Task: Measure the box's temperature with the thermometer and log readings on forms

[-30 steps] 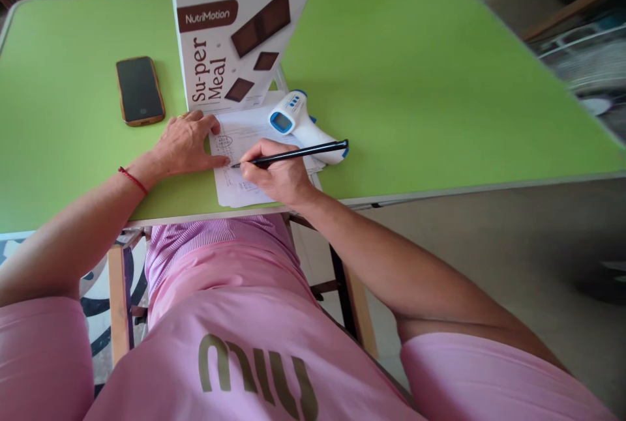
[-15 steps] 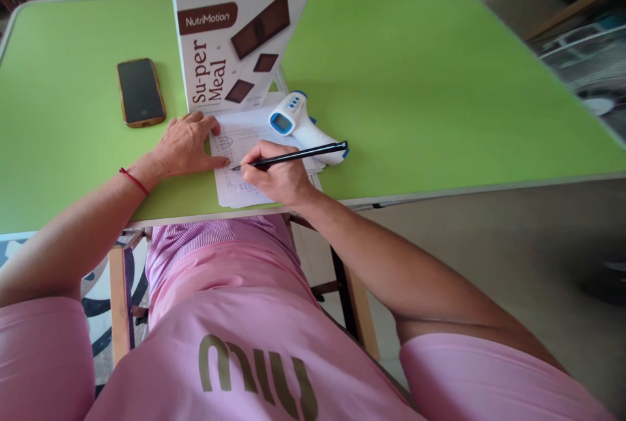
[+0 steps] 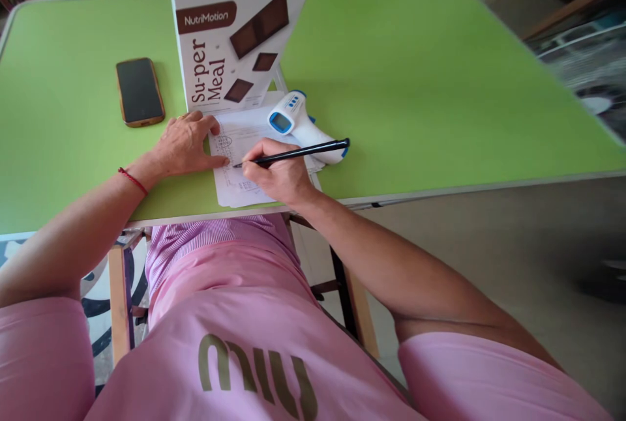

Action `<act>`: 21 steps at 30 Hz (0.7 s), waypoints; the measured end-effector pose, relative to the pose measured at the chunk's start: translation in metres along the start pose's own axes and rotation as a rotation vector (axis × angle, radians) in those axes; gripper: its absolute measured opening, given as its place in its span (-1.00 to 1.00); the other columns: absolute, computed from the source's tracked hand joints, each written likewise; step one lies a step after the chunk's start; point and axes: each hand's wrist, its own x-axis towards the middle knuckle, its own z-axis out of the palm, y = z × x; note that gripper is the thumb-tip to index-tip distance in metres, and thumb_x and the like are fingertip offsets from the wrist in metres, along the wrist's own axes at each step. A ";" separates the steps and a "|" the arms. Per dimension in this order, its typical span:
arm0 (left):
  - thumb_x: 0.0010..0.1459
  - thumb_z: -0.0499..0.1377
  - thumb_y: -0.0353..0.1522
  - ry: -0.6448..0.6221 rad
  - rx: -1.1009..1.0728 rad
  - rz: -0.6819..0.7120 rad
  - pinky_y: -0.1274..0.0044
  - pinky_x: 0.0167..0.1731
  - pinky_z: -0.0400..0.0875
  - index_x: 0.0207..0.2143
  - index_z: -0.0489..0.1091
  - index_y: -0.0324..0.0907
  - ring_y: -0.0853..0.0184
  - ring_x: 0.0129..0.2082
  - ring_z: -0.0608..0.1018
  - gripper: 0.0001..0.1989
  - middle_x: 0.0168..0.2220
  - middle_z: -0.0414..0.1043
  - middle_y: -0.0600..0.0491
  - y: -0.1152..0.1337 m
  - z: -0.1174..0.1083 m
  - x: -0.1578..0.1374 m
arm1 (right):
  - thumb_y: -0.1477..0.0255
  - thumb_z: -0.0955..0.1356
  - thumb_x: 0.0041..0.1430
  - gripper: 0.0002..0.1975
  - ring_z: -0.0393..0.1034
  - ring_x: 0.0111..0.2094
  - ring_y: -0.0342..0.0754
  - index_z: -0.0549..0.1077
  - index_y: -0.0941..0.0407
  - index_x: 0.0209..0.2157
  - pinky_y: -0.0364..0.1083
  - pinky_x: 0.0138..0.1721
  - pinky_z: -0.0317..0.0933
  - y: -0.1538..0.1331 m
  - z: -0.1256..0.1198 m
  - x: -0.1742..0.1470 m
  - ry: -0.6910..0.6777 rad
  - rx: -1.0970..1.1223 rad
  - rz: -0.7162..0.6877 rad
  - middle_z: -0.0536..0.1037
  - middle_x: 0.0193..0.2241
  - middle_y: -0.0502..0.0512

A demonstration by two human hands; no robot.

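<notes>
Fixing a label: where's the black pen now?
Head view, just left of centre: the black pen is in the right hand, tip at the paper near the left thumb, shaft crossing in front of the white thermometer.

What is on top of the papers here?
A white thermometer lies partly on the papers; the left hand touches their edge, and the right hand holds a black pen over them. Whatever these cover is hidden.

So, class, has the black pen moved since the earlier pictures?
Yes, slightly: the black pen has shifted a little rightward in the picture, judged against the NutriMotion box.
</notes>
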 end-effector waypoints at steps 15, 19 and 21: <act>0.00 0.33 -0.06 0.004 -0.001 0.011 0.29 -0.03 0.36 -0.02 0.44 -0.18 0.06 -0.09 0.52 -0.45 -0.14 0.46 -0.09 -0.001 0.001 0.001 | 0.40 0.35 0.00 -0.93 0.26 -0.58 -0.14 0.41 0.04 -0.53 -0.12 -0.51 0.23 -0.003 0.001 0.000 0.029 0.027 0.024 0.49 -0.62 -0.07; 0.01 0.33 -0.09 -0.005 0.005 0.002 0.29 -0.03 0.36 0.01 0.44 -0.20 0.05 -0.08 0.52 -0.44 -0.11 0.46 -0.12 0.000 0.000 0.001 | 0.40 0.35 0.01 -0.92 0.26 -0.60 -0.16 0.41 0.04 -0.53 -0.13 -0.53 0.22 -0.002 0.001 0.000 0.026 0.045 -0.006 0.48 -0.63 -0.08; 0.01 0.33 -0.10 -0.005 0.004 0.001 0.28 -0.03 0.36 0.01 0.45 -0.22 0.04 -0.08 0.52 -0.44 -0.10 0.47 -0.14 0.001 -0.001 0.001 | 0.40 0.36 0.02 -0.92 0.26 -0.60 -0.16 0.41 0.05 -0.52 -0.13 -0.53 0.22 -0.002 0.001 0.000 0.013 0.044 -0.014 0.48 -0.63 -0.09</act>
